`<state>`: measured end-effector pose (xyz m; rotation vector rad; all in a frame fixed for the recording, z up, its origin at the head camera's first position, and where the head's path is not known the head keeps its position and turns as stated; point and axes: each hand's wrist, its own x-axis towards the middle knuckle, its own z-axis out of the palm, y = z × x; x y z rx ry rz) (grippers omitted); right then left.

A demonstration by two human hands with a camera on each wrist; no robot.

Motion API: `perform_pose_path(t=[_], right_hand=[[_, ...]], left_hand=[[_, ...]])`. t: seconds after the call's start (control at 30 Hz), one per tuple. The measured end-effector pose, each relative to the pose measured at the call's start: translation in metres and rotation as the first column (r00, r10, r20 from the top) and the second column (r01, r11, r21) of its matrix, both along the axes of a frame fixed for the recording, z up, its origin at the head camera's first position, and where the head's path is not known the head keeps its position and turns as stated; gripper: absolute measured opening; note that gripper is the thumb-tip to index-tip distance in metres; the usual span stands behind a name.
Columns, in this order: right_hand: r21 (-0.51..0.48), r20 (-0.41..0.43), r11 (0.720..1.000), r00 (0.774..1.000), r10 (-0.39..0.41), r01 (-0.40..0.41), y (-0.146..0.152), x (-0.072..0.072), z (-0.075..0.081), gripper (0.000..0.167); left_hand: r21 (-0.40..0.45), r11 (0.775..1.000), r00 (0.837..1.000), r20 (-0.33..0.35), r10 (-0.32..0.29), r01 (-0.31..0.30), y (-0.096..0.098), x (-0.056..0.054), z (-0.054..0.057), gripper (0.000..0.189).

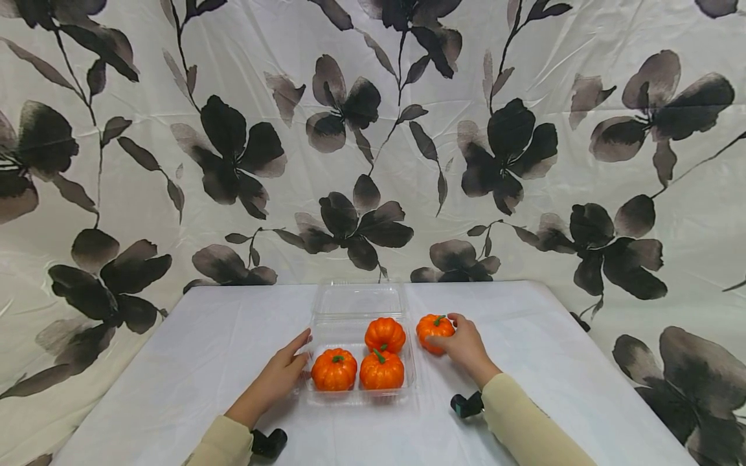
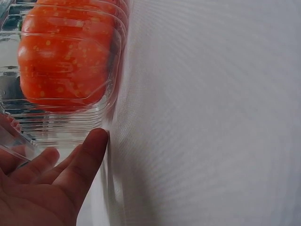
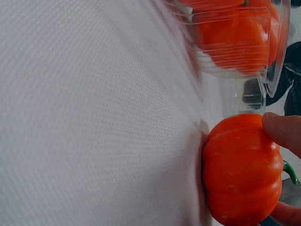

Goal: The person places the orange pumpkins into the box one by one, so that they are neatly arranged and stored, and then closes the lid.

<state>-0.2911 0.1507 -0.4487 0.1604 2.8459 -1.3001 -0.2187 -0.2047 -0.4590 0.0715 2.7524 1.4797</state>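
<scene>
The left hand [image 1: 278, 374] lies along the left side of the clear container [image 1: 361, 397], fingers extended and only slightly bent, touching the wall near the rim without gripping it. The right hand [image 1: 468, 351] is partly closed, holding the loose pumpkin [image 1: 430, 334] with thumb and fingers on opposing sides, beneath and beside its stem. This pumpkin stands upright on the table [image 1: 524, 349], just right of the container. Inside the container are the front-left pumpkin [image 1: 334, 370], front-right pumpkin [image 1: 381, 374] and rear-right pumpkin [image 1: 384, 334]; the lid [image 1: 360, 301] is folded back. The step in hand appears to be grasping the fourth piece for loading. The next move likely calls for a lift above the rim and placement at rear left, with the left hand steadying the wall.
</scene>
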Motion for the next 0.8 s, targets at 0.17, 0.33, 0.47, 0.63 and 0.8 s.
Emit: perform_pose_path(t=[0.17,0.33,0.47,0.63,0.8], right_hand=[[0.018,0.013,1.000,1.000,0.006,-0.007,0.0003,0.0005,-0.0003,0.082],[0.019,0.030,1.000,0.999,0.011,-0.012,-0.0003,0.0009,0.0005,0.081],[0.020,0.035,1.000,0.999,0.016,-0.017,0.0002,0.0011,-0.0007,0.081],[0.003,0.025,0.999,0.999,0.034,-0.034,0.0027,0.0009,-0.0004,0.080],[-0.017,-0.010,0.998,0.998,0.056,-0.056,0.0045,-0.0009,0.0016,0.080]], left_hand=[[-0.001,1.000,1.000,0.008,0.008,-0.008,0.0005,-0.0003,-0.0007,0.056],[0.006,1.000,1.000,0.006,0.010,-0.010,0.0006,0.0002,-0.0007,0.056],[0.008,1.000,1.000,0.009,0.006,-0.006,0.0005,0.0013,-0.0004,0.056],[0.013,1.000,1.000,0.012,0.009,-0.010,0.0010,0.0010,-0.0013,0.056],[0.011,1.000,1.000,0.021,0.019,-0.019,0.0017,0.0008,-0.0003,0.056]])
